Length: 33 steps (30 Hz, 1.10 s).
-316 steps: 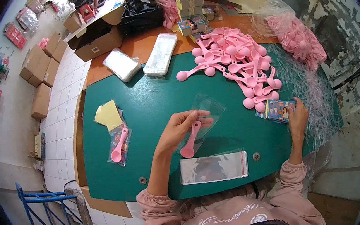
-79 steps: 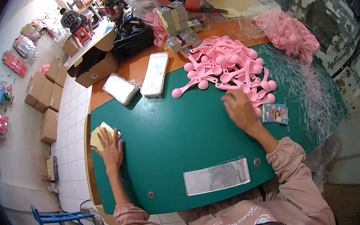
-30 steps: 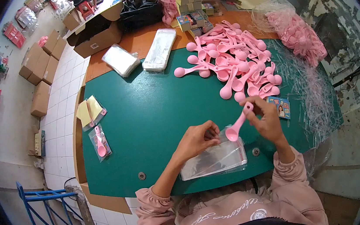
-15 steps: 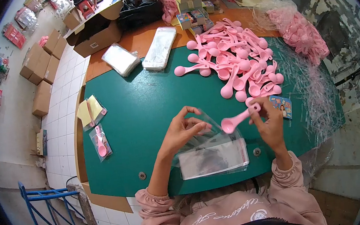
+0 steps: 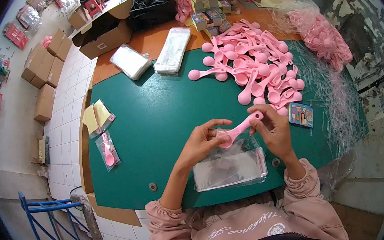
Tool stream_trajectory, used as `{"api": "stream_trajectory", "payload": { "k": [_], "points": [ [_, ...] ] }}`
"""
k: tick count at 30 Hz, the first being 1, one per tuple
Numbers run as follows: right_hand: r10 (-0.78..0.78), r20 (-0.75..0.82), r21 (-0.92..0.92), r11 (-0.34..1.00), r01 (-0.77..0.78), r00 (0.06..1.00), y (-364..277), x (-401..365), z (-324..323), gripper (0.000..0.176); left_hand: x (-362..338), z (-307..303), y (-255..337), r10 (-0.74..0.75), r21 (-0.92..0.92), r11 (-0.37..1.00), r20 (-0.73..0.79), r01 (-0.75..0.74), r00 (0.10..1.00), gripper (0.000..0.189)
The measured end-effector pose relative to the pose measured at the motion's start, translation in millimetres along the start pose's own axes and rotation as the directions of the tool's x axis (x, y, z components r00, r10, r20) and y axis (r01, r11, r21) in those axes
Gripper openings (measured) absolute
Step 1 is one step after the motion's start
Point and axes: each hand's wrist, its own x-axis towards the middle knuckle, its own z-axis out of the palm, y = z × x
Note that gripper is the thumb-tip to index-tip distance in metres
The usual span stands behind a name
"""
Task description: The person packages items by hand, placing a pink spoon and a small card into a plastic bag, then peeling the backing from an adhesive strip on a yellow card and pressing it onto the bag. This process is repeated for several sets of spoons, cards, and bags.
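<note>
A pink spoon (image 5: 241, 128) is held between my hands, its bowl at the mouth of a clear plastic bag (image 5: 223, 152). My left hand (image 5: 202, 141) pinches the bag's edge around the bowl. The spoon's handle end is gripped by the fingers of my right hand (image 5: 271, 128). Below them a stack of clear bags (image 5: 228, 171) lies on the green table (image 5: 155, 124). Beyond my hands spreads a pile of pink spoons (image 5: 254, 62). A stack of printed cards (image 5: 300, 115) rests right of my right hand.
At the left lie a bagged spoon (image 5: 108, 150) and a bag with yellow paper (image 5: 98, 118). Two bag stacks (image 5: 172, 52) (image 5: 131, 63) sit at the back, near an open carton (image 5: 105, 38) and card bundles (image 5: 204, 1). Plastic scraps (image 5: 340, 104) cover the right edge.
My right hand has moved left with the spoon, bringing its bowl to the bag. My left hand has shifted slightly right and closed in around the bowl.
</note>
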Motion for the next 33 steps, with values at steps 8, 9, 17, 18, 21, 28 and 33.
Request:
{"api": "stream_trajectory", "payload": {
  "k": [8, 9, 17, 18, 21, 28, 33],
  "points": [
    [-0.001, 0.041, 0.056, 0.998, -0.001, 0.999, 8.9, 4.3, -1.1, 0.03, -4.8, -6.1, -4.1, 0.024, 0.054, 0.998, 0.117, -0.03, 0.993, 0.034],
    [-0.027, -0.019, 0.086, 0.996, 0.028, 0.999, 9.9, 4.7, -1.5, 0.032, -6.6, -11.4, -3.9, -0.141, 0.177, 0.978, 0.144, 0.115, 0.979, 0.035],
    [-0.253, 0.173, -0.11, 0.955, 0.274, 0.952, 1.8, 0.4, 5.5, 0.042, -10.3, 6.8, 22.2, 0.009, 0.016, 1.0, 0.145, -0.011, 0.989, 0.036],
    [-0.351, 0.309, -0.184, 0.89, 0.418, 0.884, 1.3, 0.9, 6.2, 0.05, -10.0, 9.1, 25.5, 0.018, 0.026, 0.999, 0.122, -0.021, 0.992, 0.036],
    [-0.239, 0.316, -0.132, 0.947, 0.292, 0.918, -3.4, -3.1, -7.4, 0.057, -10.2, 13.7, 25.3, 0.024, -0.159, 0.987, 0.063, -0.013, 0.998, 0.037],
    [0.207, -0.535, -0.808, 0.16, -0.568, 0.819, 44.5, -18.6, -122.4, 0.035, -7.8, -2.7, 23.1, 0.022, -0.138, 0.99, -0.013, -0.024, 1.0, 0.036],
    [-0.019, -0.531, -0.779, 0.405, -0.479, 0.847, 61.6, -25.7, -141.2, 0.029, -7.6, 0.0, 26.0, 0.043, -0.076, 0.996, 0.009, -0.042, 0.999, 0.038]
  ]
}}
